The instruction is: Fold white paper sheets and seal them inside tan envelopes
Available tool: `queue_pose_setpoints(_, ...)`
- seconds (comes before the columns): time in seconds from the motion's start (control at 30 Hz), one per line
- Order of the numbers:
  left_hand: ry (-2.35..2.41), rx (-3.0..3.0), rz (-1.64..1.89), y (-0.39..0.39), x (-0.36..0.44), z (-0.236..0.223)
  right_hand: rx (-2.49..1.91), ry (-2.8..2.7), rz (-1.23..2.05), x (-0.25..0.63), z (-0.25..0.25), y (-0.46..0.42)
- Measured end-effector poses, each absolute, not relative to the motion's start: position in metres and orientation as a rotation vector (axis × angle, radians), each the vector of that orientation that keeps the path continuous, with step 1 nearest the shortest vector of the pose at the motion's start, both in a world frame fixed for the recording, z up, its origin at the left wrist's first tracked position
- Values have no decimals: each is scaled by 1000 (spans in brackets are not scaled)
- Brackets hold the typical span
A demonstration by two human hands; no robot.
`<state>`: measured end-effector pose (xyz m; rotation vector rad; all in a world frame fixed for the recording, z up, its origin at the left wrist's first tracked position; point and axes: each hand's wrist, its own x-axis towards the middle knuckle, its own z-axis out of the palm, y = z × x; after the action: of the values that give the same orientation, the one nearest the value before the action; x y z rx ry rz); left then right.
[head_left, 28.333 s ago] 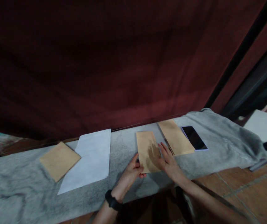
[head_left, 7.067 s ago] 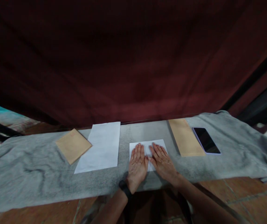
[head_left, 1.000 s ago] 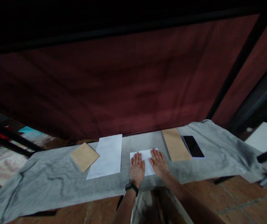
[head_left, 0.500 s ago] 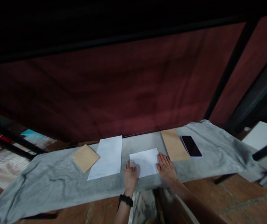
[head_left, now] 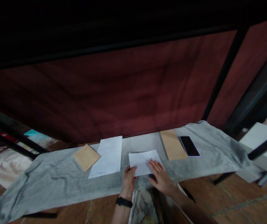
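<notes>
In front of me lies a small white sheet of paper [head_left: 140, 159], which may be folded; its near edge is slightly raised. My left hand [head_left: 128, 179] pinches its near left corner, thumb on top and fingers beneath. On the sheet's right part rests my right hand [head_left: 160, 176], palm down with the fingers stretched out. To the left is a larger white sheet [head_left: 108, 155], its left edge partly under a square brown paper piece [head_left: 86, 157]. A longer brown paper piece [head_left: 172, 145], perhaps an envelope, lies to the right of my hands.
A phone with a dark screen [head_left: 189, 146] lies beside the longer brown piece. Everything sits on a narrow bench covered with a grey cloth [head_left: 61, 177]. Behind it hangs dark red fabric [head_left: 133, 93] with black bars. A white box-like object [head_left: 261, 140] stands at the far right.
My left hand has gone from lying beside the small sheet to gripping its near left corner. My right hand has slid left from the right edge onto the sheet.
</notes>
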<state>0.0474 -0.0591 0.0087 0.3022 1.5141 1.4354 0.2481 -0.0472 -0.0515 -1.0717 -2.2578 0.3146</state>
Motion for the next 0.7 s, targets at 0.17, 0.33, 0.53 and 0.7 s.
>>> queue_pose_setpoints(0.17, 1320, 275, 1474, -64, 57, 35, -1069, -1681, 926, 227, -13, -44)
queue_pose_setpoints(0.33, 1326, 226, 1427, -76, 65, 47, -1048, -1082, 1294, 217, 19, -34)
queue_pose_setpoints(0.53, 1218, 315, 1464, -84, 78, 25, -833, -507, 1631, 212, 30, -47)
queue_pose_setpoints(0.7, 1402, 450, 1567, -73, 65, 14, -1016, -605, 1508, 233, 6, -43)
